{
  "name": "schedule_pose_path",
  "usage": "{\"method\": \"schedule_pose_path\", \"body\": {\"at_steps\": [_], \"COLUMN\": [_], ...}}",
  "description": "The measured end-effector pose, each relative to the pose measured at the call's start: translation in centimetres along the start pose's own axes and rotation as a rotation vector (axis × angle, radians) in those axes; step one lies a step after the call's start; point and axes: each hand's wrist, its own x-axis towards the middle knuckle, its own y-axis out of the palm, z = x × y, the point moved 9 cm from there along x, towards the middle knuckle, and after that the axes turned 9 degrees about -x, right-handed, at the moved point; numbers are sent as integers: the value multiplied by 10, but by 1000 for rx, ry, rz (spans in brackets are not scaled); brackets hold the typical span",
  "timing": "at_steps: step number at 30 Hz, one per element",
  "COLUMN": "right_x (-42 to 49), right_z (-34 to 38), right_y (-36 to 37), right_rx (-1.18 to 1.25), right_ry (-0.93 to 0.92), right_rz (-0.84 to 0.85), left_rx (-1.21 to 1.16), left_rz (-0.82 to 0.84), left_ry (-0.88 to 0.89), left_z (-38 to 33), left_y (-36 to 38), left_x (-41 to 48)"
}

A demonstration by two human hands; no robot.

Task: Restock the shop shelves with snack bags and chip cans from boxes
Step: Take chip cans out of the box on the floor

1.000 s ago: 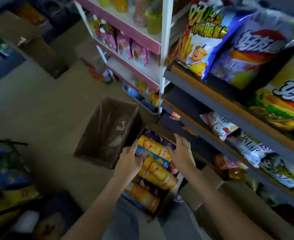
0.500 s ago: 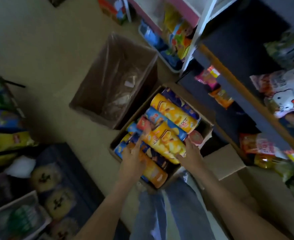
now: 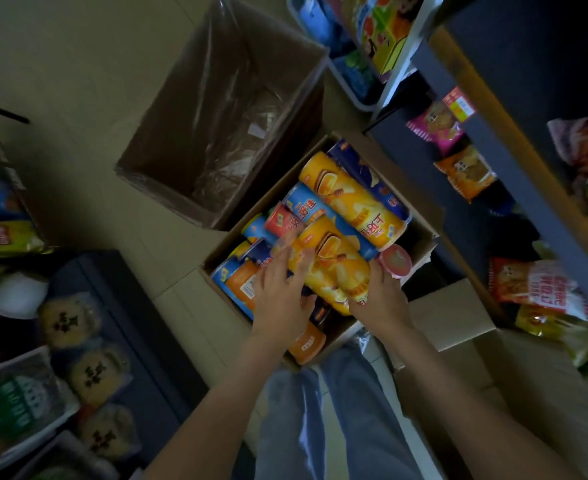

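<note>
Shifting left hand (image 3: 280, 296) from the lower cans onto yellow chip can (image 3: 334, 268) since half a second earlier. Blurring at the fingertips; laying nearly straight fingers along the can's left flank. Curling right hand (image 3: 382, 301) round its near end, fingertips hidden beneath. Lying topmost in cardboard box (image 3: 422, 216), beside plastic-lined carton (image 3: 167, 133).

Yellow chip can (image 3: 330, 268) flat atop other cans (image 3: 353, 199) in box (image 3: 424, 209)

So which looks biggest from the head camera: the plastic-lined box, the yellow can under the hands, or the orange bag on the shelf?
1. Plastic-lined box
2. Yellow can
3. Orange bag, clearly the smallest-looking
</note>
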Motion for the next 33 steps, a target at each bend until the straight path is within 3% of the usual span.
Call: {"method": "schedule_pose_path", "body": {"at_steps": [3, 7, 14, 16, 18, 21, 24, 27, 30, 33], "right_x": [-5, -9, -2, 2, 7, 21, 36, 53, 69, 81], "right_z": [4, 21, 64, 74, 80, 76, 70, 37, -4, -21], "right_y": [-21, -52, -83, -86, -95, -111, -105, -99, -80, -63], "right_rx": [-114, -249, -385, -365, -312, -203, -84, 75, 110, 63], "right_ry": [-72, -217, -505, -592, -624, -511, -396, -61, 238, 261], "right_rz": [5, -65, -186, -218, -265, -307, -261, -291, -173, -63], "left_rx": [124, 254, 431, 378, 227, -65, -166, -318, -631, -832], "left_rz": [36, 184, 461, 532, 495, 407, 381, 341, 231, 216], "left_ry": [193, 290, 281, 208, 103, -94, -205, -353, -511, -626], "left_z": [-28, -55, -52, -44, -32, -5, 14, 30, 45, 54], "left_y": [-8, -19, -30, -30, -37, -50, -54, -56, -60, -57], "left_x": [14, 35, 68, 73, 78, 80, 79, 76, 73, 67]}}
